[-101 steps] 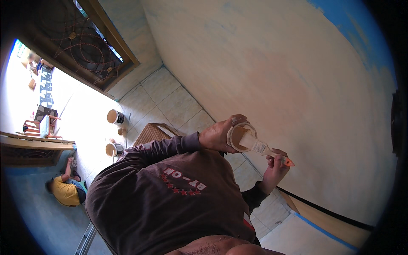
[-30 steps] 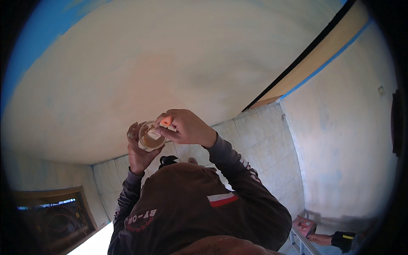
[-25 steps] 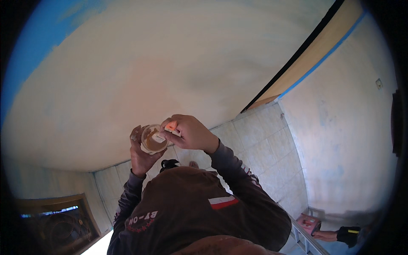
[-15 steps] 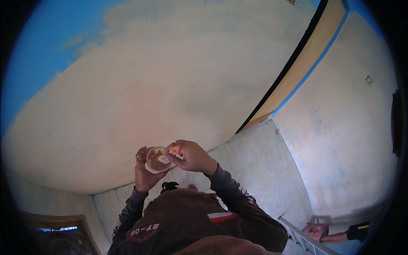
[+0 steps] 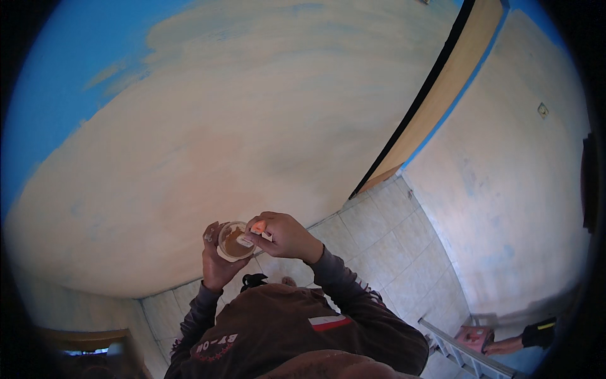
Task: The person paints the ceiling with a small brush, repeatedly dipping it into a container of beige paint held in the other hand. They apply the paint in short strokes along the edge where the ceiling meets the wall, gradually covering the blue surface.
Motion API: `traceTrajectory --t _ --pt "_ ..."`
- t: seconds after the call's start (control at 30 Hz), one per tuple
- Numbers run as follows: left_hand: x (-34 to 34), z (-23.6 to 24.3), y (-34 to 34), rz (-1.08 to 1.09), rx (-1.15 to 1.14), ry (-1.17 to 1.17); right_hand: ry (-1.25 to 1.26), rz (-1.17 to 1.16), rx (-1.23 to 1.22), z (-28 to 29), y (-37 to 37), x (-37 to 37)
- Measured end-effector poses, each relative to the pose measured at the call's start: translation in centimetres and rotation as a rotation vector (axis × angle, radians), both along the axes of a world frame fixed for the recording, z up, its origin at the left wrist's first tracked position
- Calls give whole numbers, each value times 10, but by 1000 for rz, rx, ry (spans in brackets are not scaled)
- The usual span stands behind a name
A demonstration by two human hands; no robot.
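Observation:
My left hand (image 5: 218,256) is wrapped around a clear round plastic tub (image 5: 231,256), its fingers marked with pale smears. Tan paint (image 5: 232,242) lies inside the tub. My right hand (image 5: 285,235) is closed on a paintbrush (image 5: 259,227) with an orange handle; its pale lower part dips inside the tub's rim. Most of the bristles are hidden by the tub and fingers. Both hands are held in front of my chest, close to a large wall (image 5: 252,114) coated in uneven beige over blue.
Blue paint (image 5: 69,69) shows at the wall's upper left. A wooden door frame (image 5: 435,95) with a black edge stands to the right. Tiles cover the floor (image 5: 379,234). At lower right are a metal ladder (image 5: 464,354), a pink box (image 5: 475,338) and another person's hand (image 5: 505,345).
The view has shifted slightly. The brush tip has moved a little inside the tub, while both hands keep their hold. The other person's hand remains by the pink box.

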State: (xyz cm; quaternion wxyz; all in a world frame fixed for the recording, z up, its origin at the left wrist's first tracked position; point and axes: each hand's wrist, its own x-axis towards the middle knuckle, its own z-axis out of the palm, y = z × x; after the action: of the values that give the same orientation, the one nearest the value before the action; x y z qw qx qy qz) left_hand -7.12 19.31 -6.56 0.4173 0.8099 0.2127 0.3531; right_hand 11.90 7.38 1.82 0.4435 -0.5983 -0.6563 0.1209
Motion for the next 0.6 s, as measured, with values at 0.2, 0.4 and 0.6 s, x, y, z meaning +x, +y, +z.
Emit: traceTrajectory --t 0.2,0.4,0.6 --pt "-1 10 -1 -11 101 34 -13 -14 -23 3 -1 -1" --pt "0 12 -3 -20 15 -2 30 -18 -60 11 -3 -4" --pt "0 3 1 -38 -32 -30 23 -31 -22 4 -2 -4"
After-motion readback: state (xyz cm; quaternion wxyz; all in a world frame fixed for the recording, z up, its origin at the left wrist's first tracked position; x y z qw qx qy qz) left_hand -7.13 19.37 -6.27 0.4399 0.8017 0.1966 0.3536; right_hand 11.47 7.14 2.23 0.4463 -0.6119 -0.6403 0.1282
